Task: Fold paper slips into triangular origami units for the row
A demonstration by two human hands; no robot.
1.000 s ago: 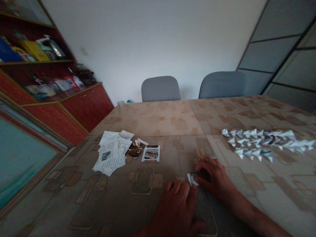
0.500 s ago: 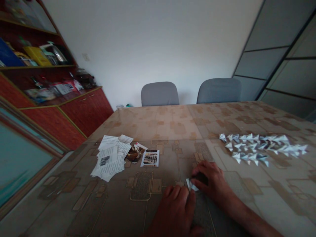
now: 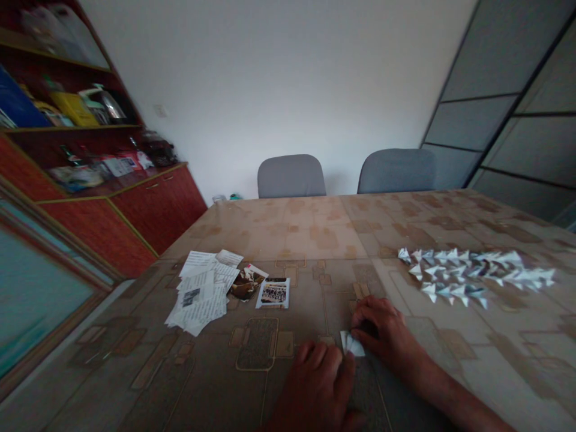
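Lying on the patterned table [image 3: 297, 234], between both hands, is one small folded paper [image 3: 351, 345]. The right hand [image 3: 384, 330] is curled, thumb and forefinger pinching the paper's right edge. The left hand [image 3: 315, 381] has bent fingers, thumb tip at the near edge; whether it grips cannot be determined. Quantities: white-bordered picture [image 3: 273, 294], one; printed sheets [image 3: 202, 300], one pile, overlapping, uncountable; folded paper pieces [image 3: 454, 292], three rows, individual count unclear; gray chairs [image 3: 291, 177], two, beyond the far edge.

The right fingers [image 3: 368, 342] partly hide the small white paper [image 3: 352, 344].
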